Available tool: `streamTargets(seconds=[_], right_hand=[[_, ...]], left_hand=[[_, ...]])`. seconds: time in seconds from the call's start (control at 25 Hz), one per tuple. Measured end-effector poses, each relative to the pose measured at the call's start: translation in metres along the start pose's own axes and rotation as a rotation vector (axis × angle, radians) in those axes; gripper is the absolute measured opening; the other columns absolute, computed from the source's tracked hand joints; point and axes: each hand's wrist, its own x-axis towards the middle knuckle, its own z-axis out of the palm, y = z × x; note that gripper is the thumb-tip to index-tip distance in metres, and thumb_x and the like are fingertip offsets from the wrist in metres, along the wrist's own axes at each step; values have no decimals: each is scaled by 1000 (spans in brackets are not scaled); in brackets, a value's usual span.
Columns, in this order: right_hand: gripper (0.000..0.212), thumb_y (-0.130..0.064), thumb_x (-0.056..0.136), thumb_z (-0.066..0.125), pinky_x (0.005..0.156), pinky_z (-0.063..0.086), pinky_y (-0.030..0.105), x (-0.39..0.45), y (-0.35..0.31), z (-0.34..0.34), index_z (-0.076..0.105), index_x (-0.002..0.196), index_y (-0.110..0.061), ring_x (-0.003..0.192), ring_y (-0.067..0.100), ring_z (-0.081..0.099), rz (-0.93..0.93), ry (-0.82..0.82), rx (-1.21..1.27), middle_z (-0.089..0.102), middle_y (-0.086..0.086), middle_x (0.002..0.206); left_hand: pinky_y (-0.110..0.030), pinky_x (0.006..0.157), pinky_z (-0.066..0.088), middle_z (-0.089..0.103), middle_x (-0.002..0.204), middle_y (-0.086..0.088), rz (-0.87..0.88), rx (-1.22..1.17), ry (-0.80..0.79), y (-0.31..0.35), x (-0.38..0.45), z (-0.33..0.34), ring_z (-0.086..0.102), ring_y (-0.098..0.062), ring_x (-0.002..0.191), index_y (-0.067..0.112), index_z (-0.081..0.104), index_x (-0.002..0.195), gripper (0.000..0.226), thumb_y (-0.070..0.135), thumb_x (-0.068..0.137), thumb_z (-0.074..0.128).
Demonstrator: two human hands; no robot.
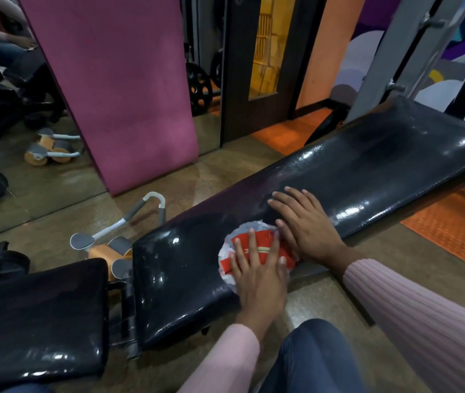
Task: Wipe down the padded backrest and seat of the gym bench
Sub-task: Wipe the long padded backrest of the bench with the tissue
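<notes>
I see the long black padded backrest (353, 177) running from the middle of the view up to the right, its far end cut off by the frame edge. The separate seat pad (35, 313) lies at lower left, split from the backrest by a gap showing the metal frame; its near corner runs out of view. A pink mat (117, 89) leans upright behind the bench against a mirror (27, 154), blocking part of the reflection. An ab roller (117, 236) sits on the floor just beyond the gap, partly hidden by the pads. On the backrest surface lies a red and white cloth (254, 251). My left hand (259, 282) presses flat on it, its grip released, fingers spread. My right hand (305, 225) lies open and flat on the pad, touching the cloth's right edge.
</notes>
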Motion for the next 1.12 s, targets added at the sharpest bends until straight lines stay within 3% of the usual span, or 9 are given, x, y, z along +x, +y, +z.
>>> streamTargets(seconds=[0.12,0.24,0.36,0.48,0.64,0.76,0.92,1.04,1.12], right_hand=[[44,-30,100,35,114,27,46,4,-11,2,52,136,-11,137,27,38,9,-17,50,52,8,141],[45,-31,101,34,115,26,45,-3,-13,7,50,137,-11,138,26,37,31,-31,52,51,9,142],[46,-33,102,31,114,28,45,-1,-13,9,50,137,-10,138,26,37,26,-29,57,51,9,142],[48,-35,103,28,114,29,46,1,-14,12,50,137,-10,138,26,37,27,-40,63,52,10,142],[46,-31,102,32,113,31,46,4,-14,11,51,136,-8,137,27,38,9,-38,63,52,11,141],[45,-30,102,34,113,32,46,0,-13,11,52,135,-7,137,28,39,15,-19,56,51,11,141],[45,-30,102,34,112,34,47,1,-12,13,52,135,-6,137,30,40,6,-11,63,52,12,141],[45,-29,102,35,111,35,48,0,-11,14,52,135,-4,136,30,40,9,-6,61,52,13,140],[45,-30,102,34,111,34,48,0,-12,13,52,135,-5,136,30,40,6,-15,51,52,13,140]], left_hand=[[-47,116,-4,-3,161,-1,-70,-19,-54,-18,39,-15,-11,-30,146,48,2,148,62,55,86,-3],[-45,117,-5,-5,161,0,-131,-42,-10,-46,17,-13,-13,-26,145,52,-7,144,52,56,93,1],[-47,115,0,7,160,-5,8,60,76,-41,-28,2,-3,-32,146,48,4,148,53,51,96,15],[-47,114,2,19,158,-8,141,73,60,-28,-6,6,6,-35,145,43,20,147,53,47,95,25],[-43,117,-4,4,161,-3,37,13,-50,-53,65,-22,-5,-29,146,47,5,148,53,52,95,8],[-44,118,1,8,160,-4,-70,-7,15,-81,48,-24,-2,-29,146,47,4,147,58,56,91,2],[-48,116,-1,2,160,-4,-4,50,19,-58,-18,-12,-7,-34,145,46,4,149,54,55,96,1],[-46,115,-10,-7,160,-1,70,36,-40,-42,7,-15,-17,-30,144,51,-5,146,53,54,93,2],[-44,116,-9,-4,161,-2,71,14,-61,-56,42,-23,-14,-28,145,51,-4,145,52,54,94,5]])
